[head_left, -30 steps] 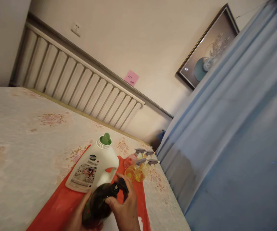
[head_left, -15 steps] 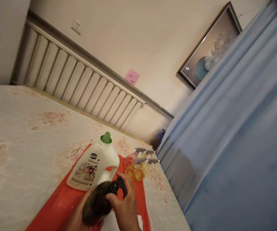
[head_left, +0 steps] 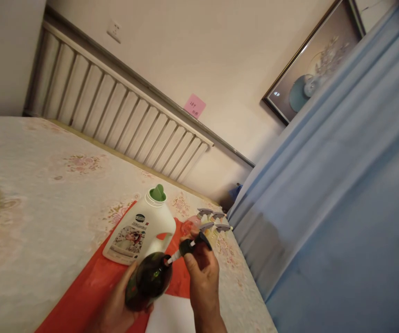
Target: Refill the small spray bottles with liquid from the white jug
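My left hand [head_left: 118,303] grips a dark green round bottle [head_left: 149,280] from below, over a red mat [head_left: 88,291]. My right hand [head_left: 201,273] pinches the bottle's black pump head [head_left: 194,243], which is lifted clear of the bottle's neck with its white tube [head_left: 173,257] showing between them. A large white detergent jug [head_left: 140,229] with an open green spout stands on the mat just behind the bottle.
Several small spray bottles [head_left: 209,219] with grey triggers and yellow or pink liquid stand behind my right hand. A floral cloth [head_left: 40,194] covers the surface. A blue curtain [head_left: 324,194] hangs at the right; a radiator [head_left: 116,111] runs along the back wall.
My right hand has pulled the pump head up and out of the dark bottle, baring the white tube. The view has shifted slightly.
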Motion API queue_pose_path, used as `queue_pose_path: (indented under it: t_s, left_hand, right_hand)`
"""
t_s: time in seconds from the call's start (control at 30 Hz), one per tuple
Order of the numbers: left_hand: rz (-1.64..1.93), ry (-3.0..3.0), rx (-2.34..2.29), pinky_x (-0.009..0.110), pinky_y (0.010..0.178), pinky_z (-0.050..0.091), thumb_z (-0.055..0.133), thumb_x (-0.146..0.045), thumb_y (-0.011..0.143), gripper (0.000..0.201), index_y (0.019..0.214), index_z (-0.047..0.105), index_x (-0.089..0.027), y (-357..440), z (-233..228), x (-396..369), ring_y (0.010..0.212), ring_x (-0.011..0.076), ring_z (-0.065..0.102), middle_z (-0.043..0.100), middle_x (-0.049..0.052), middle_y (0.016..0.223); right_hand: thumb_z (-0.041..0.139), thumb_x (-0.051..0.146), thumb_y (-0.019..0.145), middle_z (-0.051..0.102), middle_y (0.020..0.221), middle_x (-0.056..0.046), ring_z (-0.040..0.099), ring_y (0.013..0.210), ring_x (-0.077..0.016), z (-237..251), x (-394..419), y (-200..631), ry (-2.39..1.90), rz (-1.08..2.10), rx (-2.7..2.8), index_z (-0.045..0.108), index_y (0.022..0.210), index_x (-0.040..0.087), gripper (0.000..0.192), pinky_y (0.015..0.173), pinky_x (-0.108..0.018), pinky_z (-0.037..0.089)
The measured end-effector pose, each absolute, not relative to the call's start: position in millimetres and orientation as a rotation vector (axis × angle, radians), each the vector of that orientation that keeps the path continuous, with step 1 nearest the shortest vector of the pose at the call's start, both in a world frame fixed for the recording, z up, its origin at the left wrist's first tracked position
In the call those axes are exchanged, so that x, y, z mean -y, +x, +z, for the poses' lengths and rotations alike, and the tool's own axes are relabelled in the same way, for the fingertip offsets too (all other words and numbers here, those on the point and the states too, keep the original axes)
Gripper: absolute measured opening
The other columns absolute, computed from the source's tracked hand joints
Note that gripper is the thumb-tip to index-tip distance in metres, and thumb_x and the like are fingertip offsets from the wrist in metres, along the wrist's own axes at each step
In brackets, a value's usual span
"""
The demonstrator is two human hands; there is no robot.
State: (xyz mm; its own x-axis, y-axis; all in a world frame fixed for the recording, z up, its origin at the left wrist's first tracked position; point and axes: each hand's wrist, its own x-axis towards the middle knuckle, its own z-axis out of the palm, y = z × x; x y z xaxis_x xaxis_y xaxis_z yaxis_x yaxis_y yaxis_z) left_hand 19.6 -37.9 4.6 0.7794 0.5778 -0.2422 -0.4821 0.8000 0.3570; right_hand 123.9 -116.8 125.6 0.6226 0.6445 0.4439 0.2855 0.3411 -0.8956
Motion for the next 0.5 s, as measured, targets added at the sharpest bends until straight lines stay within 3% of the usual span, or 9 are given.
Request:
queue_pose_path:
  t_s: [0.17,0.3,0.5]
  left_hand:
    - [0.592,0.317,-0.322,0.03,0.044,0.047,0.065,-0.036,0.088,0.022,0.094,0.072,-0.016,17.7,3.0,37.3,0.05,0.0211,0.064,0.077,0.008,0.072]
    - [0.602,0.302,-0.333,0.032,0.046,0.051,0.067,-0.035,0.087,0.021,0.097,0.071,-0.017,17.1,-2.3,34.1,0.056,0.0239,0.068,0.078,0.008,0.076]
    - [0.617,0.276,-0.35,0.031,0.04,0.051,0.067,-0.037,0.086,0.026,0.098,0.067,-0.014,14.5,-2.3,28.5,0.047,0.0235,0.066,0.076,0.009,0.067]
  right_hand:
    - [0.074,0.03,0.08,0.074,0.115,-0.011,0.069,0.11,-0.0271,146.5,119.5,135.2,-1.201,0.223,0.933,0.067,0.118,0.019,0.041,0.098,-0.045,0.054]
    - [0.073,0.029,0.078,0.072,0.117,-0.009,0.066,0.113,-0.0251,160.7,122.0,143.8,-1.179,0.16,0.845,0.065,0.119,0.02,0.043,0.102,-0.044,0.05]
    - [0.074,0.031,0.077,0.069,0.113,-0.004,0.067,0.102,-0.0185,167.3,126.0,162.4,-0.976,0.232,0.694,0.065,0.109,0.022,0.034,0.09,-0.034,0.054]
